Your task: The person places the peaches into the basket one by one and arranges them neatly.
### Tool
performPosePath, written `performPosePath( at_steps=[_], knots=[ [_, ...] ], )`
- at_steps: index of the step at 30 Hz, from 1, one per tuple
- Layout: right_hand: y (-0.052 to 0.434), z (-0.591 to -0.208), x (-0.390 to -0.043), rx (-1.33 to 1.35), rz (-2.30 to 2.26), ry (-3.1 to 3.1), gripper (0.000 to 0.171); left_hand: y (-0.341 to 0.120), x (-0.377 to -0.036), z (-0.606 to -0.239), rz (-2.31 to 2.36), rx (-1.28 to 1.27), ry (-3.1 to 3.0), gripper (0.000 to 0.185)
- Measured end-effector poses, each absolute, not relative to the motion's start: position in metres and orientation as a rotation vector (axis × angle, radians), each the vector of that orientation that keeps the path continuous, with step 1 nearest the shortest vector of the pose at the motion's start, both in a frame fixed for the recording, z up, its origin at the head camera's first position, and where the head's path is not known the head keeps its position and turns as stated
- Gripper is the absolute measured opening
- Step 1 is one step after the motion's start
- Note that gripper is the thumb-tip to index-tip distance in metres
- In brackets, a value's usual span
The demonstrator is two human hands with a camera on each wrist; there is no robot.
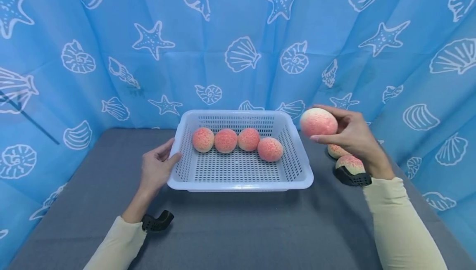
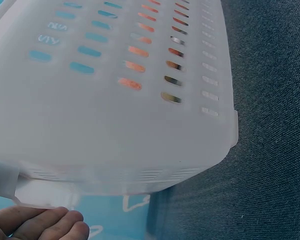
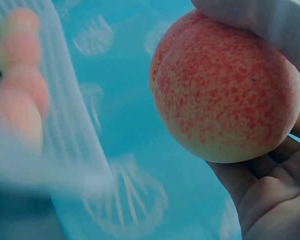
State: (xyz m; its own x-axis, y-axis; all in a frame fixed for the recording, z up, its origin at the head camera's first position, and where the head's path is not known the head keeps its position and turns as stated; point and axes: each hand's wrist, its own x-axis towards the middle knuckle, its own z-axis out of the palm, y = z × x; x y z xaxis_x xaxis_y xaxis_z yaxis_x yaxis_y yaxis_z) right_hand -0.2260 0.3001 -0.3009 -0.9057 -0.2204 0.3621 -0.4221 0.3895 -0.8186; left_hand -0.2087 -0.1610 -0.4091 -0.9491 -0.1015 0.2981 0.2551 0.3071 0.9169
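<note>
A white plastic basket (image 1: 238, 186) with slotted walls stands on the table. Inside it, several pink-and-cream peaches (image 1: 226, 140) lie in a row toward the back. My left hand (image 1: 156, 166) grips the basket's left rim, thumb over the top; in the left wrist view its curled fingers (image 2: 55, 225) show beneath the rim. Up beyond the basket's right side, my right hand (image 1: 351, 131) holds another peach (image 3: 225, 90) between thumb and fingers, raised above the table. The right wrist view shows this peach whole, red-speckled, with a paler underside.
Two more peaches (image 1: 351, 164) lie on the grey tablecloth (image 1: 253, 228) at the right, partly hidden by my right hand and wrist strap. A blue curtain (image 1: 238, 84) printed with white shells and starfish hangs along the back and both sides.
</note>
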Motion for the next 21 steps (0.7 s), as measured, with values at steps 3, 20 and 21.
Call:
performPosePath(
  at_steps=[3, 20, 21],
  knots=[
    [0.264, -0.297, -0.244, 0.777, 1.557, -2.49, 0.072, -0.161, -0.208, -0.409, -1.682, -0.14, -2.279, 0.052],
    [0.105, -0.322, -0.301, 1.313, 1.75, -2.611, 0.063, -0.16, -0.207, -0.408, -1.708, -0.168, -2.25, 0.051],
    [0.1, -0.324, -0.303, 1.332, 1.75, -2.611, 0.062, -0.16, -0.207, -0.408, -1.703, -0.167, -2.25, 0.051]
  ],
)
